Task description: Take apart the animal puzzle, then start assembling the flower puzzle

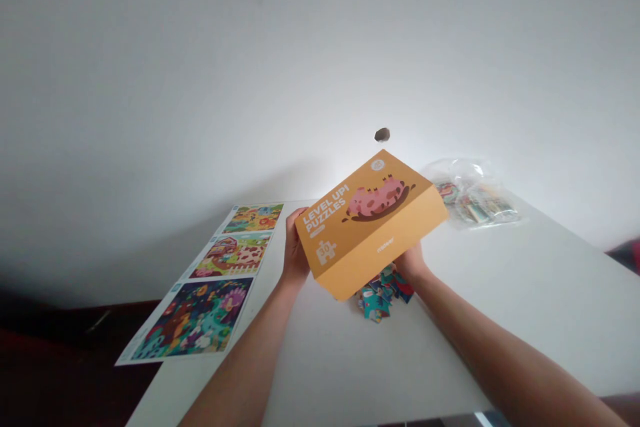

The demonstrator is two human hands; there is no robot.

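A yellow-orange puzzle box (pixel 360 233) is held tilted above the table, its lid with a pink pig and the words "LEVEL UP! PUZZLES" turned towards me. My left hand (pixel 295 250) grips its left end, with the fingertips hidden behind the box. Under the lower right side, my right hand (pixel 411 260) is at the box, most of its fingers out of sight. Below the box lies a heap of colourful puzzle pieces (pixel 377 300), partly covered by it.
Three printed picture sheets (pixel 235 267) lie in a row along the left of the white table (pixel 500 307). Clear plastic bags (pixel 480 197) with puzzle pieces rest at the back right. Behind the table rises a white wall (pixel 250 67) with a small dark hole (pixel 383 135).
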